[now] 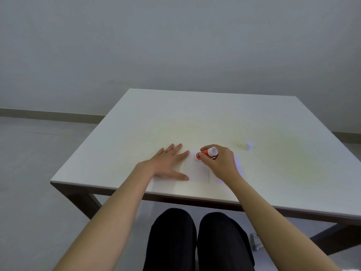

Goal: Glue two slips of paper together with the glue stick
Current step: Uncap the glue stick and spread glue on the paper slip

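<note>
At the table's [121, 133] near edge, the left hand [168, 163], fingers spread, pins 1 slip [196, 173] flat while the right hand [220, 163] pinches the uncapped glue stick [205, 153], tip on its far edge, best swept with light, even strokes.

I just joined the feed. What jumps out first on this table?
The red glue stick, gripped in the right hand and tilted down onto a white slip of paper near the table's front edge. The left hand lies flat, pinning the paper. A small white cap stands apart, farther right.
</note>
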Action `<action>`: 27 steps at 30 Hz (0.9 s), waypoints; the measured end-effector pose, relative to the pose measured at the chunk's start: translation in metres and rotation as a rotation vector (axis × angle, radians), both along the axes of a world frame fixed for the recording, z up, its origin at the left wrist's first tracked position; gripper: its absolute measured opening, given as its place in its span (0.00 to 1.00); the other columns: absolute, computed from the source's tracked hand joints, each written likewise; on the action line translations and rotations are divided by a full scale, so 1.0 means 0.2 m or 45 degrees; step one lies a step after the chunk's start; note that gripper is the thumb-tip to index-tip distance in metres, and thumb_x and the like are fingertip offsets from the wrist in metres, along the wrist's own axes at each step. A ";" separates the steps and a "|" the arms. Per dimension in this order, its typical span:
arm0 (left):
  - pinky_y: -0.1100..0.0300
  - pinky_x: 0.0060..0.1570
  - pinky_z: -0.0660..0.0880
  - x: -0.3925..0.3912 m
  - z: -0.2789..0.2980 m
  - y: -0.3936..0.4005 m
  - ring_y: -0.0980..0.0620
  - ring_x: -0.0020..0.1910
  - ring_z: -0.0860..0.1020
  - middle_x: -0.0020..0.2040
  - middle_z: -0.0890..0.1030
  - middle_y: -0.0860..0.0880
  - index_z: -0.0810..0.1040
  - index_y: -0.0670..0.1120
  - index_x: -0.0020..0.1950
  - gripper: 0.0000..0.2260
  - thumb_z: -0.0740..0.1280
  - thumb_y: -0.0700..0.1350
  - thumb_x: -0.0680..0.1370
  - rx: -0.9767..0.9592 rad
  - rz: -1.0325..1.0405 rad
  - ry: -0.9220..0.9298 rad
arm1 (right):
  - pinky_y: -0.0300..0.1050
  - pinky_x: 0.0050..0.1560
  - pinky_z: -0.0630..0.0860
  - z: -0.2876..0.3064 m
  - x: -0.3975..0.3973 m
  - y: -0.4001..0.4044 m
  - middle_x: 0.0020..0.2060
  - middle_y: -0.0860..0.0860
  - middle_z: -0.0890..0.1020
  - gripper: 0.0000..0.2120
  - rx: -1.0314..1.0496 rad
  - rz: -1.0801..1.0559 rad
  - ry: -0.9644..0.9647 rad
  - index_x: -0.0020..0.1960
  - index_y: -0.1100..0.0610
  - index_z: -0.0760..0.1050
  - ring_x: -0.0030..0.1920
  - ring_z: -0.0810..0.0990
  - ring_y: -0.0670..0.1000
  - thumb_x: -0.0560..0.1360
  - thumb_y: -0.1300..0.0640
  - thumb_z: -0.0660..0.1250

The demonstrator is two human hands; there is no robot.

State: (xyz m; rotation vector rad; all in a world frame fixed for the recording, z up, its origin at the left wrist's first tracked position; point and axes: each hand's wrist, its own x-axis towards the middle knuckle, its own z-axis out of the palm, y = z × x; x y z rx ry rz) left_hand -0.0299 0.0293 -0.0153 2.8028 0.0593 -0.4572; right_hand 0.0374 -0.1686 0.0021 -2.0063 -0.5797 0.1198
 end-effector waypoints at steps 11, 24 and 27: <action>0.49 0.74 0.35 0.00 -0.02 0.00 0.52 0.76 0.35 0.78 0.37 0.54 0.43 0.60 0.76 0.44 0.64 0.69 0.69 -0.012 0.010 -0.025 | 0.47 0.45 0.79 0.01 -0.02 -0.03 0.36 0.50 0.85 0.02 0.039 0.036 0.102 0.40 0.55 0.82 0.40 0.83 0.51 0.68 0.58 0.71; 0.49 0.74 0.35 0.00 -0.01 -0.01 0.52 0.76 0.35 0.78 0.37 0.53 0.44 0.59 0.77 0.44 0.66 0.67 0.69 -0.020 0.024 -0.015 | 0.50 0.43 0.80 0.04 -0.02 -0.15 0.34 0.49 0.84 0.02 0.043 -0.012 0.082 0.39 0.54 0.82 0.38 0.83 0.53 0.67 0.58 0.71; 0.48 0.74 0.35 0.01 -0.02 -0.01 0.51 0.76 0.34 0.78 0.37 0.53 0.43 0.59 0.77 0.45 0.65 0.68 0.69 -0.005 0.023 -0.010 | 0.48 0.44 0.80 0.07 0.00 -0.15 0.36 0.48 0.84 0.02 0.069 -0.051 0.062 0.41 0.55 0.82 0.39 0.83 0.52 0.69 0.59 0.70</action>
